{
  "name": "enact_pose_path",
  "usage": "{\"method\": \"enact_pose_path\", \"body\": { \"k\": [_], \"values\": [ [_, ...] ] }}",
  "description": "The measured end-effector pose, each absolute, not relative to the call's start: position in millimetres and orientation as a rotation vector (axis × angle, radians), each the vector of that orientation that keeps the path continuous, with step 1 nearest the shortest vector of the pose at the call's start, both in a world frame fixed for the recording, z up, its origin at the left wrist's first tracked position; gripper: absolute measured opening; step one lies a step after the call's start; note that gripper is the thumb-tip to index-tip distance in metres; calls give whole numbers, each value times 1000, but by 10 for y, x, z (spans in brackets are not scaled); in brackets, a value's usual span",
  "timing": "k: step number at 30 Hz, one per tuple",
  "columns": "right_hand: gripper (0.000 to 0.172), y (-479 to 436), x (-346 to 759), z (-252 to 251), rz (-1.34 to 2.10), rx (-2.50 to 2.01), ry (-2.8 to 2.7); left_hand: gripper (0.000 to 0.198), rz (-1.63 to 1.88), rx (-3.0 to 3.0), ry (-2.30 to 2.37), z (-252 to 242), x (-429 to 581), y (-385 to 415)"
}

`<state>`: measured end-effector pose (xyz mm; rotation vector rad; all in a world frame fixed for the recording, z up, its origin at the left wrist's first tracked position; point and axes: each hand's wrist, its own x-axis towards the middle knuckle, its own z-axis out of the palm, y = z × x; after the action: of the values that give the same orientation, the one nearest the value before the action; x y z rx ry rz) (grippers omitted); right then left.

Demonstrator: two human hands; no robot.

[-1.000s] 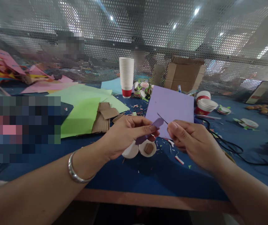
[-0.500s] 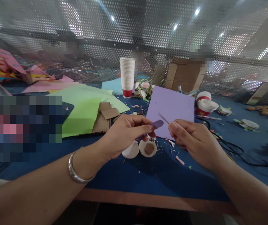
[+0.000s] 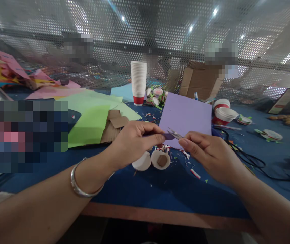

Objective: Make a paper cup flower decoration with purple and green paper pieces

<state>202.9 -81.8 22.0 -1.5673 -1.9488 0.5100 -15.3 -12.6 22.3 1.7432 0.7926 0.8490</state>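
Observation:
My left hand (image 3: 141,139), with a silver bangle on the wrist, pinches a small purple paper piece (image 3: 169,136) between thumb and fingers. Closed around small scissors (image 3: 175,133) is my right hand (image 3: 206,149); the handles are hidden in the fist. The slim metal blades point left and reach the edge of the purple piece. Just below the hands lie two small white paper discs, a plain one (image 3: 142,162) and a rimmed one (image 3: 157,165) with a brown cardboard bit (image 3: 162,160) in it. A large purple sheet (image 3: 188,112) lies behind the hands.
A tall stack of paper cups (image 3: 138,81) stands at the back. Green sheets (image 3: 89,123) and torn cardboard (image 3: 111,127) lie left. To the right are more cups (image 3: 223,115), a black cable (image 3: 249,162) and leaf-trimmed discs (image 3: 272,135). Paper scraps litter the blue table (image 3: 180,196).
The scissors have moved slightly left and down onto the purple piece, showing more of their blades. The piece has turned and shows less of its surface. My left hand stays nearly in place.

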Motion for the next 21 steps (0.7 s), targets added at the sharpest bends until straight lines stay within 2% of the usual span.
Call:
{"method": "enact_pose_path", "body": {
  "k": [21],
  "values": [
    [50, -845, 2023, 216, 479, -1560, -2014, 11, 858, 1978, 883, 319, -202, -133]
  ]
}}
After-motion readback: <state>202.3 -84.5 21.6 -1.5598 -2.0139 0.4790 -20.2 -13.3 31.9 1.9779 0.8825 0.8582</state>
